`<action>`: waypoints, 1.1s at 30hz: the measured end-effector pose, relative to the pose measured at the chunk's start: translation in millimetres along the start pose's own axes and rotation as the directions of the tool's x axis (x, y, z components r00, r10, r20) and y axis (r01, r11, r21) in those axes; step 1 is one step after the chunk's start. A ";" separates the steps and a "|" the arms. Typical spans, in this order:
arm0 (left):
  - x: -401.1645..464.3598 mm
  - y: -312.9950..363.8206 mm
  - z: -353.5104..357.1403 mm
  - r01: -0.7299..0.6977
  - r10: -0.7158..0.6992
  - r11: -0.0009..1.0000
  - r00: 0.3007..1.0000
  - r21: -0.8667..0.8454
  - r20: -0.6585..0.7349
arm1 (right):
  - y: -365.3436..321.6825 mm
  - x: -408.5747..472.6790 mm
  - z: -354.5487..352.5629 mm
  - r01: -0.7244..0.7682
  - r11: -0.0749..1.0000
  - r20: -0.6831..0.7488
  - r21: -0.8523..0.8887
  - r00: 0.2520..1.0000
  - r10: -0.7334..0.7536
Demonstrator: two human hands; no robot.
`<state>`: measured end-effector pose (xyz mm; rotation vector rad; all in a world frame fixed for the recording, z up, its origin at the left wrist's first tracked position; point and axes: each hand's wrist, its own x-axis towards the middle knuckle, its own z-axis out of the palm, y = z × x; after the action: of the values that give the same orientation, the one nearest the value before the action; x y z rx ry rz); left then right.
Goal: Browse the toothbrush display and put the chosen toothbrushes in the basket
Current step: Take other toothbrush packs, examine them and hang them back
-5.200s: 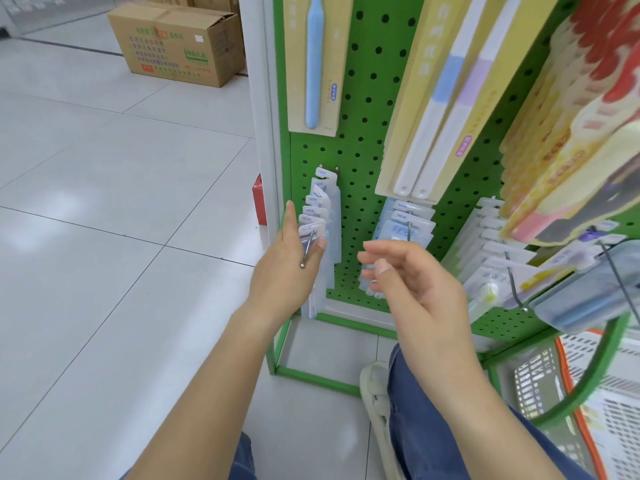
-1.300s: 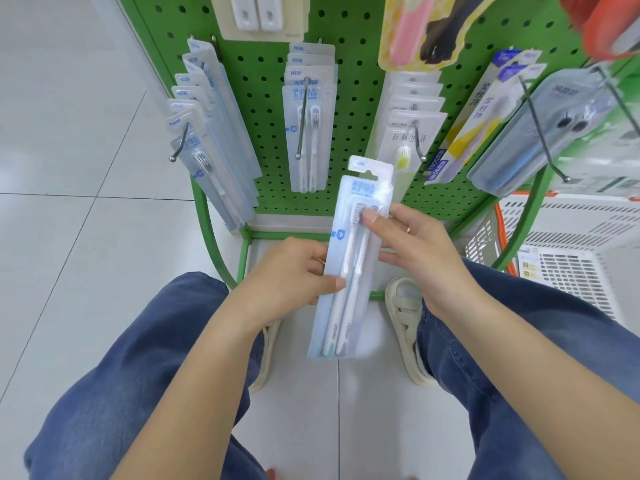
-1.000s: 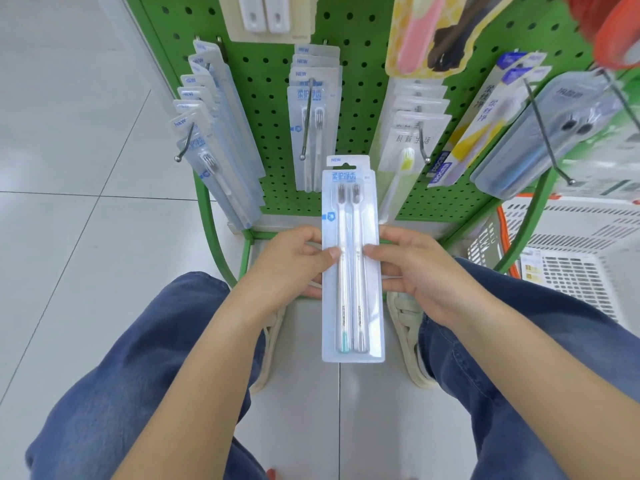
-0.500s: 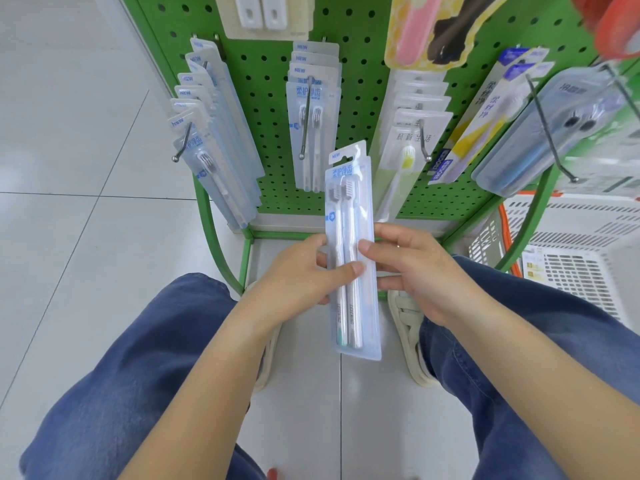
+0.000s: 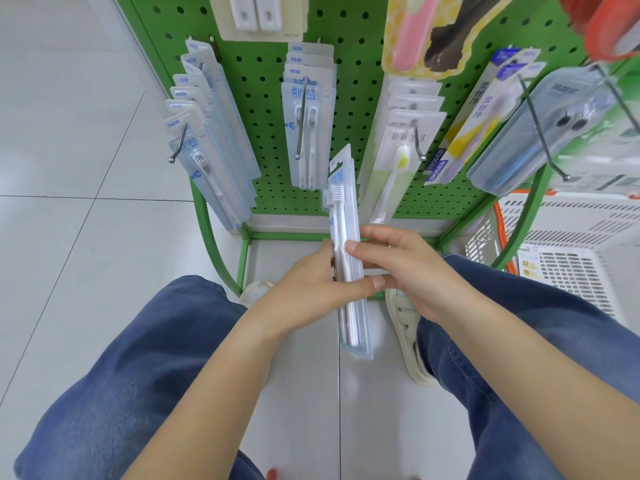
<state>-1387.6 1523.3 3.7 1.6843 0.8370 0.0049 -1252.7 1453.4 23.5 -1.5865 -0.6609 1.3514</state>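
In the centre of the frame a person is holding a toothbrush pack (image 5: pixel 348 258) upright between both hands, turned nearly edge-on so that its thin side is facing the camera. The left hand (image 5: pixel 308 289) is gripping it from the left, thumb lying across the front of the pack, while the right hand (image 5: pixel 398 268) is pinching it from the right with curled fingers (image 5: pixel 360 247). The pack is hanging in the air in front of the green pegboard rack (image 5: pixel 263 81), just below the rows of hanging packs (image 5: pixel 308 109) at centre top, and is touching none of them.

The white basket (image 5: pixel 575 237) is sitting on the floor at the right edge of the frame, behind a green leg of the rack and well apart from the held pack. A small card or two seems to be lying inside it; whether any toothbrushes are in there already cannot be told.

So the task looks to be in its middle: one pack is off the hooks and is being looked over, but it is not yet in the basket. Still ahead, by my reading, is carrying it rightward and dropping it in, then possibly choosing more.
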 end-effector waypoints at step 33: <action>-6.9 5.7 -5.5 0.122 -0.180 0.924 0.975 -0.362 -0.129 | 3.1 5.8 -4.5 -0.082 0.971 -0.058 -0.224 0.996 0.071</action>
<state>-1392.2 1524.1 13.2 1.2897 1.0206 0.1767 -1247.5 1455.6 17.9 -1.8378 -0.7515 1.3254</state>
